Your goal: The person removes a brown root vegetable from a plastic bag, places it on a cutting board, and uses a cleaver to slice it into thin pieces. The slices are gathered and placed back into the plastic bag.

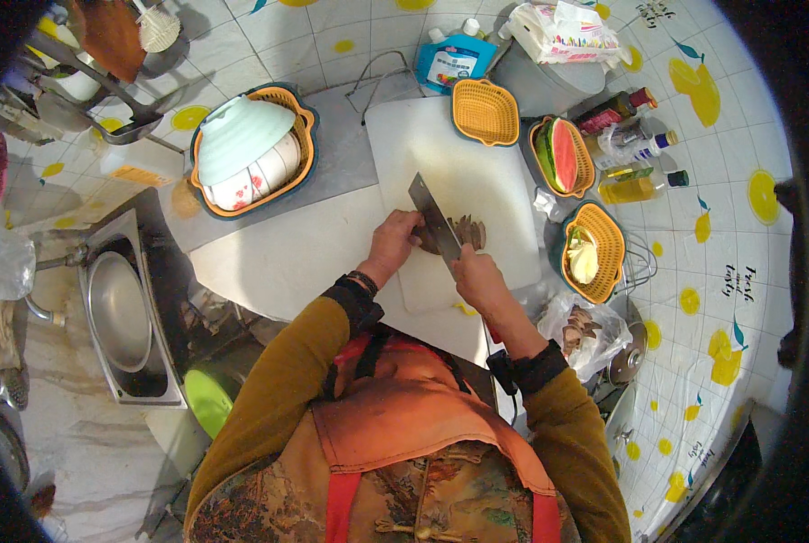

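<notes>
My right hand (pixel 480 282) grips a kitchen cleaver (pixel 430 207), its broad blade slanting to the far left over a white cutting board (pixel 506 268). Left of the blade, my left hand (pixel 392 246) has its fingers curled against a brown piece of food (pixel 430 239), which looks like cooked meat. The blade and fingers hide part of that piece. Thin brown slices (pixel 471 233) lie in a fanned cluster just right of the blade. How deep the edge sits in the meat cannot be seen.
Bowls fill a basket (pixel 312 146) at left. An orange basket (pixel 484 112) stands on the board's far end. Right of the board are baskets with watermelon (pixel 564 156) and a pale vegetable (pixel 582 258), glass bottles (pixel 638 184), and a plastic bag of brown pieces (pixel 581 332). A sink (pixel 120 312) is left.
</notes>
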`<state>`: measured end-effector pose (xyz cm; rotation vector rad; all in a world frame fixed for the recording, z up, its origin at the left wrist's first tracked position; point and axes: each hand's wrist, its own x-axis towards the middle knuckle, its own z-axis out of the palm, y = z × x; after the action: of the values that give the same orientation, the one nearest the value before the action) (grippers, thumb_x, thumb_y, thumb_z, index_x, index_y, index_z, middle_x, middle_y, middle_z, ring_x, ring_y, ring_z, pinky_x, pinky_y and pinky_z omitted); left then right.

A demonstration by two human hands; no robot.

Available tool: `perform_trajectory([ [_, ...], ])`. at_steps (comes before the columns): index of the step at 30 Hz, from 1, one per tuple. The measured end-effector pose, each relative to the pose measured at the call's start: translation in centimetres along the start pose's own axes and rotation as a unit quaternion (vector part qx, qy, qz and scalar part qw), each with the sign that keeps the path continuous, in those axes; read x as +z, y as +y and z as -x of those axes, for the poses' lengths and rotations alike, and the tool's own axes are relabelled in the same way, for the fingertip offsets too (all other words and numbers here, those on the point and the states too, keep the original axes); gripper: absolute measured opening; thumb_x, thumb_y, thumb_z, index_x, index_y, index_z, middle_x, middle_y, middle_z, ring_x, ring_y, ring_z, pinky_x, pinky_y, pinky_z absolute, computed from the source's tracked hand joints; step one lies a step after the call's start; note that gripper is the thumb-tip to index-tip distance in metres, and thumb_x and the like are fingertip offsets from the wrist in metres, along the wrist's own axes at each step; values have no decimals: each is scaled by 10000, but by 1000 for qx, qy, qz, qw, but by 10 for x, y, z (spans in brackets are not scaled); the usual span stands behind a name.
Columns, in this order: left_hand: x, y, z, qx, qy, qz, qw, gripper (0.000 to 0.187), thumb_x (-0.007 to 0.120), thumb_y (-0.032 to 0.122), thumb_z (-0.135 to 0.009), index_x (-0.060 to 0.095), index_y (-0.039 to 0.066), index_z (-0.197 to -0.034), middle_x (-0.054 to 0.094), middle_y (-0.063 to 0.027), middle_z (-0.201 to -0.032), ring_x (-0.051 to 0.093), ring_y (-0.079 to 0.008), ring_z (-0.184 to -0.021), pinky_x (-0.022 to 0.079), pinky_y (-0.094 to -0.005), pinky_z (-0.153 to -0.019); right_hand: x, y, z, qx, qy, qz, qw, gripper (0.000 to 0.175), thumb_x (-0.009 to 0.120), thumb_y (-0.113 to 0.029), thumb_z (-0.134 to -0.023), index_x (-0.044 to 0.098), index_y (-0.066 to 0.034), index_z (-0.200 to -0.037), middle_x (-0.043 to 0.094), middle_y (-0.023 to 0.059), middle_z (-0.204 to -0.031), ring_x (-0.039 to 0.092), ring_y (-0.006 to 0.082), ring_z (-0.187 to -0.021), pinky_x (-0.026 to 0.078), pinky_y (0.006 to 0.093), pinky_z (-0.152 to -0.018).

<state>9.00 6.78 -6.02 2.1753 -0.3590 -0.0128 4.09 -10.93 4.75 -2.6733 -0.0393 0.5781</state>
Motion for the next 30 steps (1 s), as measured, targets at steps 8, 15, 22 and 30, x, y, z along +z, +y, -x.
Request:
perform_trajectory([
  [8,-2,-1,0,-21,-32,24,999,411,739,24,-652,583,92,-1027,634,-94,-983,600,-321,-954,516,-398,-781,27,6,-21,-21,19,1,1000,207,527,-173,-899,465,13,-966,618,277,-728,624,477,-696,499,569,-616],
  [15,-11,3,3,18,-6,-38,999,393,729,13,-640,602,112,-999,633,-41,-967,586,-262,-956,505,-365,-772,61,9,-22,12,83,34,996,232,555,-188,-898,454,3,-981,606,256,-655,607,459,-629,476,555,-570],
  [22,-15,-9,10,10,16,1,1000,389,737,79,-693,621,135,-1059,651,-28,-1019,578,-274,-991,497,-368,-850,26,9,4,-1,95,-3,995,195,528,-165,-907,431,-8,-972,614,250,-662,624,450,-613,501,546,-562],
  [30,-16,-5,8,-3,7,4,1000,351,725,58,-704,639,146,-1032,653,-24,-1018,579,-265,-994,500,-363,-845,-2,-14,27,-16,33,31,999,187,534,-162,-905,437,-17,-971,613,250,-655,626,452,-618,497,551,-564],
])
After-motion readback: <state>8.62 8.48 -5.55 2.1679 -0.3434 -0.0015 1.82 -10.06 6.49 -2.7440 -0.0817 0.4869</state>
